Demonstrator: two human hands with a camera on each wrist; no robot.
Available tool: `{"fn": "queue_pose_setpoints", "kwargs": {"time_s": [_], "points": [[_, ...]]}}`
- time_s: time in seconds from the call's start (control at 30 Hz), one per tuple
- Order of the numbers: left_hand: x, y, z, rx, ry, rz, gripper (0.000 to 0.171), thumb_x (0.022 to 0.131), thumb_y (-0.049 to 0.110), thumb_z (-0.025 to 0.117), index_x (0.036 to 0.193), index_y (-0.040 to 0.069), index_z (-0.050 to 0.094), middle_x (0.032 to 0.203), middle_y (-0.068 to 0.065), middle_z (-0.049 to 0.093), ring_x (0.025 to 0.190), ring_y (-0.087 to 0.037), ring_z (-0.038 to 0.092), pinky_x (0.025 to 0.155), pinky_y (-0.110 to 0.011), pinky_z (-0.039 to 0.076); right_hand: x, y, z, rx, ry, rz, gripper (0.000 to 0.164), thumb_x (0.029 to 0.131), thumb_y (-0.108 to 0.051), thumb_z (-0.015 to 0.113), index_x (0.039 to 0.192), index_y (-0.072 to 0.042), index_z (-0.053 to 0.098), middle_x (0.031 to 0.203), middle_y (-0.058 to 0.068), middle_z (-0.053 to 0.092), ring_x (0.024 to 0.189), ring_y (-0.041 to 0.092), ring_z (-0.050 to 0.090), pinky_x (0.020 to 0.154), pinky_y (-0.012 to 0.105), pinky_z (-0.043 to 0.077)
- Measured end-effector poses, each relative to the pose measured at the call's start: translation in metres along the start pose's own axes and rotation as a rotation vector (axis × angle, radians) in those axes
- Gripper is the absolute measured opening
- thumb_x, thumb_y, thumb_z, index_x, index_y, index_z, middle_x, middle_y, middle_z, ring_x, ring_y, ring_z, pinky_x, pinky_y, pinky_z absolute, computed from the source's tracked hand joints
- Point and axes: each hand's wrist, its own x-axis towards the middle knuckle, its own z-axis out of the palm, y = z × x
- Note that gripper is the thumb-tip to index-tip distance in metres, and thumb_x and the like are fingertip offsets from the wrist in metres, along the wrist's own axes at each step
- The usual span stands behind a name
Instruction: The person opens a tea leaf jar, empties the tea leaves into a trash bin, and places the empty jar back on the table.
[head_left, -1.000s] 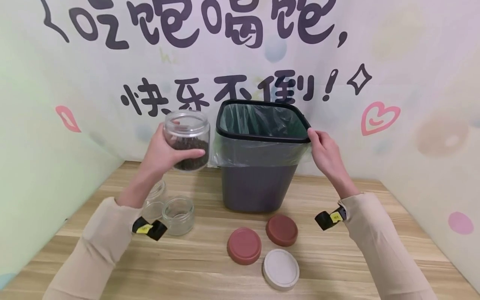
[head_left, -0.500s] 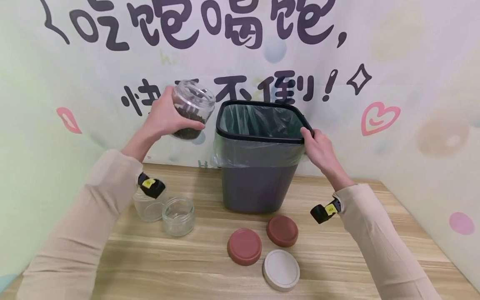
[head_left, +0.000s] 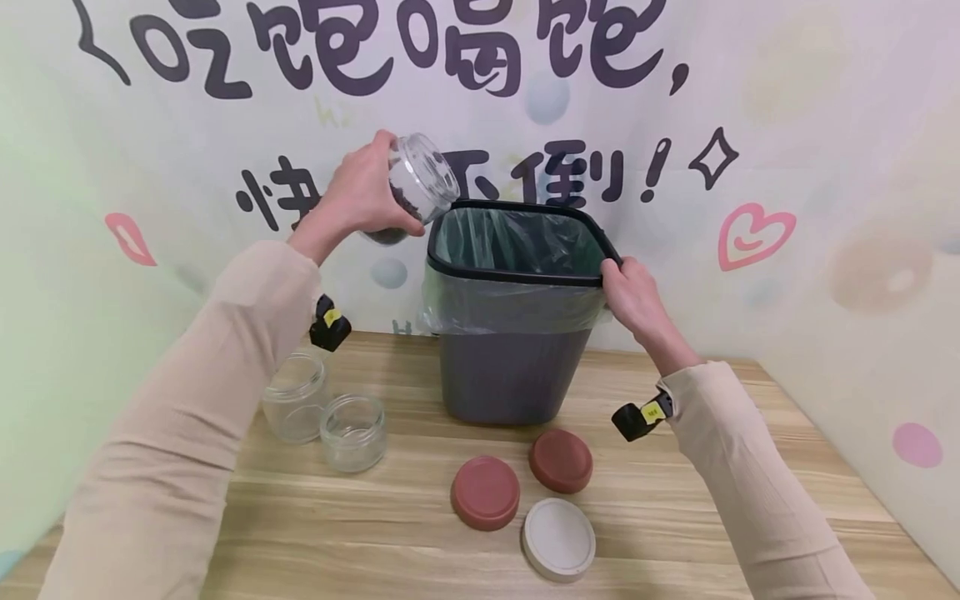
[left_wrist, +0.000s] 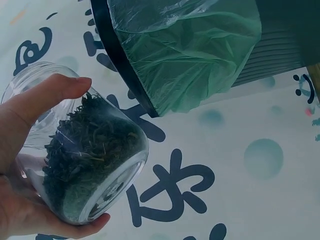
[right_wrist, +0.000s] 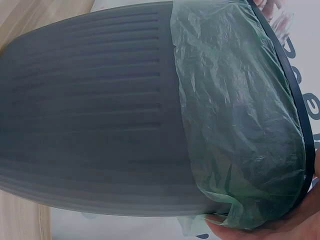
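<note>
A clear jar (head_left: 426, 173) with dark dried leaves, which look like tea leaves (left_wrist: 95, 145), is gripped by my left hand (head_left: 363, 190). Lidless, the jar tilts right with its mouth close to the left rear corner of the trash bin's rim. The leaves lie against its lower wall and base. The dark grey trash bin (head_left: 498, 379) stands upright, lined with a translucent green bag (head_left: 510, 307) folded over the outside. My right hand (head_left: 637, 302) holds the bin's black rim at the right, thumb on top; its fingers partly hide behind the bag.
Two clear glass jars without lids, a taller jar (head_left: 296, 400) and a shorter jar (head_left: 354, 435), stand left on the wooden table (head_left: 360, 542). In front of the bin lie a red lid (head_left: 486, 493), another red lid (head_left: 561, 461) and a white lid (head_left: 558, 537). A printed backdrop hangs close behind.
My left hand has lifted the jar up and to the right, tipping it from upright toward the bin. My right hand has shifted slightly along the rim; the bin stays put.
</note>
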Motion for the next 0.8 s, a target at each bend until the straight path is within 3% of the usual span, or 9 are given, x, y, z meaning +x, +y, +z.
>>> {"fn": "queue_pose_setpoints", "kwargs": {"time_s": [0.17, 0.33, 0.57, 0.8], "points": [[0.01, 0.007, 0.004, 0.123, -0.028, -0.002, 0.095, 0.058, 0.022, 0.079, 0.132, 0.003, 0.022, 0.121, -0.021, 0.044, 0.105, -0.036, 0.043, 0.084, -0.053, 0.038, -0.001, 0.0, 0.001, -0.003, 0.006, 0.004, 0.049, 0.092, -0.027, 0.019, 0.113, 0.011, 0.04, 0.094, 0.017, 0.04, 0.088, 0.032, 0.041, 0.066, 0.032, 0.034], [0.017, 0.014, 0.007, 0.25, -0.05, 0.0, 0.098, 0.059, 0.024, 0.079, 0.135, 0.006, 0.02, 0.126, -0.021, 0.039, 0.112, -0.04, 0.038, 0.086, -0.065, 0.029, -0.002, 0.0, 0.001, -0.003, 0.005, -0.005, 0.05, 0.093, -0.028, 0.018, 0.117, 0.012, 0.038, 0.101, 0.02, 0.039, 0.093, 0.034, 0.04, 0.07, 0.034, 0.034], [0.02, 0.021, 0.011, 0.39, -0.034, 0.062, 0.095, 0.061, 0.023, 0.079, 0.134, 0.007, 0.021, 0.126, -0.021, 0.039, 0.112, -0.039, 0.036, 0.086, -0.062, 0.03, -0.002, 0.001, 0.002, 0.01, 0.011, -0.012, 0.052, 0.093, -0.028, 0.018, 0.12, 0.013, 0.036, 0.108, 0.023, 0.039, 0.096, 0.035, 0.039, 0.074, 0.035, 0.035], [0.024, 0.029, 0.016, 0.515, -0.059, 0.123, 0.095, 0.06, 0.019, 0.079, 0.135, 0.007, 0.022, 0.129, -0.02, 0.036, 0.116, -0.039, 0.033, 0.09, -0.065, 0.023, -0.001, 0.002, 0.003, 0.0, 0.027, -0.014, 0.051, 0.092, -0.028, 0.019, 0.116, 0.012, 0.038, 0.105, 0.023, 0.041, 0.093, 0.034, 0.041, 0.071, 0.034, 0.034]]}}
